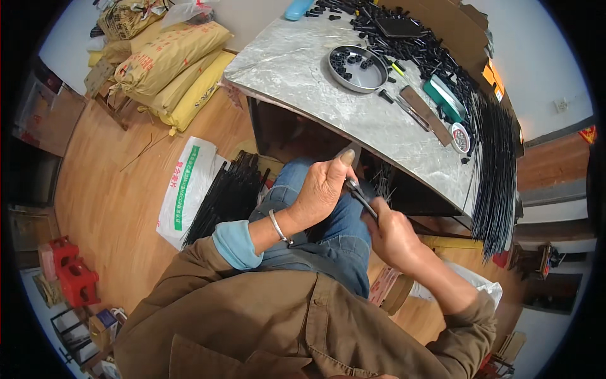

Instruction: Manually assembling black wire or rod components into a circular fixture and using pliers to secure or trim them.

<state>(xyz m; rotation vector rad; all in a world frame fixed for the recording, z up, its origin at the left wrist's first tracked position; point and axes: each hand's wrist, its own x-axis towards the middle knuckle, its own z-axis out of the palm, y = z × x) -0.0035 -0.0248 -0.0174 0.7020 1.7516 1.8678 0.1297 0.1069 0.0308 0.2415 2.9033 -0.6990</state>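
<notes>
Above my lap, my left hand [324,189] is closed with its thumb up, a metal bangle on the wrist. My right hand [396,237] is wrapped round the lower end of a slim dark rod [364,201], which slants up to the fingers of my left hand. Near those fingers the rod has a shiny metallic part. Past my left thumb a grey, pointed shape shows against the table edge; I cannot tell whether it belongs to the rod. My left fingers are mostly hidden behind the hand.
A marble-patterned table [284,60] stands ahead, bearing a round metal dish [369,77] of small black parts, a heap of black pieces [404,44], a green box [444,98] and long black strands [495,183]. Black rods [227,196] lie left of my legs; yellow sacks [170,60] are stacked beyond.
</notes>
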